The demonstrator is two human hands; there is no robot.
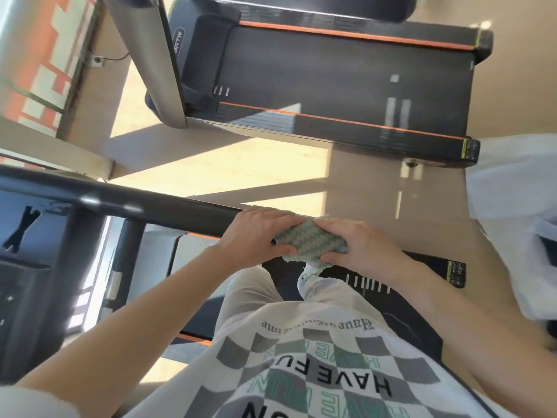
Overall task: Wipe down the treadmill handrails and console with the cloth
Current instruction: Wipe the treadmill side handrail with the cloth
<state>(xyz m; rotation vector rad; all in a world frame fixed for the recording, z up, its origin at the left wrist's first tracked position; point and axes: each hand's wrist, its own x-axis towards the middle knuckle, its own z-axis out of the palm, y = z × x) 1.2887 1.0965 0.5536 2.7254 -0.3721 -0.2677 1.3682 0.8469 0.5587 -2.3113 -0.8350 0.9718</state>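
Left hand [256, 233], right hand [358, 245] both grip cloth [310, 241], wrapped over rail [150, 203]. Best: keep wrap snug, pressure even, slide along bare rail beyond left hand.

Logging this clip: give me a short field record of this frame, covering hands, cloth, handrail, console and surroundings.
left hand: left hand grips the cloth at its left end, thumb underneath
right hand: right hand grips the cloth's right end
cloth: green-and-white patterned cloth, wrapped over the near end of the handrail
handrail: dark handrail running left toward the console
console: console at the left edge, neither hand on it
nearby: second treadmill beyond the rail
stage: cloth on rail; console not yet reached
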